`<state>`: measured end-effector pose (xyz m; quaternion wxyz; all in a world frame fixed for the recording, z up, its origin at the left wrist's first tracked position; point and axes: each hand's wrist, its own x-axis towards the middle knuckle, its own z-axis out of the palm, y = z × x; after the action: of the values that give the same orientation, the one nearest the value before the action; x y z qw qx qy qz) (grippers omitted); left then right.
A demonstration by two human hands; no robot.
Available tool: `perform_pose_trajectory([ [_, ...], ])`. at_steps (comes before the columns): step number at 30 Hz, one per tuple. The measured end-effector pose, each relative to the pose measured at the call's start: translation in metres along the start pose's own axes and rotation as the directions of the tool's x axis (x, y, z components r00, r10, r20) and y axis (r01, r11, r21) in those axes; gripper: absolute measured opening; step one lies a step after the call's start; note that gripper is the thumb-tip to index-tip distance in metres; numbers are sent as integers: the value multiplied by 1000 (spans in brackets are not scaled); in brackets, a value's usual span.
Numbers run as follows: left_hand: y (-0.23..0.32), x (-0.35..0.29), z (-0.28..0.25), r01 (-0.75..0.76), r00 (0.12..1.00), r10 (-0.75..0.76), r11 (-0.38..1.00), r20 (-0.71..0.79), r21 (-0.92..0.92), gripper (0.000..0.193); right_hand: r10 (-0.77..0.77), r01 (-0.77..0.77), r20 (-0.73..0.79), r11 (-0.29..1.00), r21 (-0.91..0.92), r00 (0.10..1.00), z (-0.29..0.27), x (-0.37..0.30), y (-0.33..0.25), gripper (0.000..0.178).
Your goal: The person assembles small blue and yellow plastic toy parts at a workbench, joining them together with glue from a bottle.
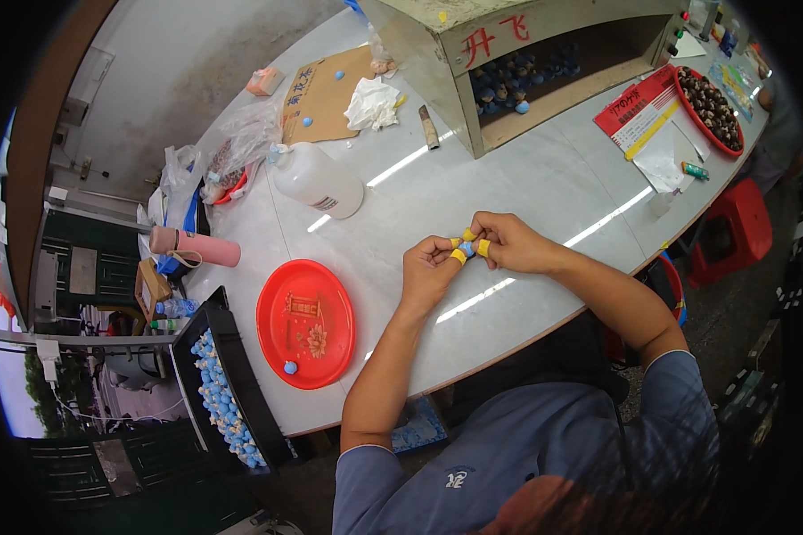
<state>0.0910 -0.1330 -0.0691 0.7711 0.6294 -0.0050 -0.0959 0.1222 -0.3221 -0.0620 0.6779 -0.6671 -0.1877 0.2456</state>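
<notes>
Both of my hands meet over the grey tabletop, with a small light-blue ball-shaped piece (469,250) between their fingertips. My left hand (430,272) is closed in a pinch on the left side of the piece. From the other side my right hand (514,245) also pinches it. Yellow wraps cover several fingertips on both hands, and the fingers partly hide the piece. To the left lies a red oval plate (330,299) with a single blue piece (291,366) near its front rim. A black tray (235,343) full of similar pieces sits beyond the plate, at the table's left edge.
A white plastic bottle (317,181) and a pink flask (196,246) stand left. Flattened cardboard (323,94) and crumpled tissue (372,105) lie behind. A metal box (419,53) holds blue pieces. At far right are a red bowl (684,85) of brown pieces and a red stool (731,232).
</notes>
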Motion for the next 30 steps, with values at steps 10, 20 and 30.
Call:
perform_pose_trajectory([
  [10, 1, 1, 1, 4, 1000, -4, 999, -12, 51, 9, 3, -4, -21, 1000, -9, 1000, 1, 1, 0, 5],
  [20, 13, 5, 5, 144, 990, -144, 990, -13, -7, 12, 53, -47, -57, 994, 95, 997, 2, 2, 1, 16],
  [30, 10, 4, -3, 139, 989, -139, 990, 49, -4, 16, 78, -74, -52, 993, 87, 996, 0, 4, -2, 18],
])
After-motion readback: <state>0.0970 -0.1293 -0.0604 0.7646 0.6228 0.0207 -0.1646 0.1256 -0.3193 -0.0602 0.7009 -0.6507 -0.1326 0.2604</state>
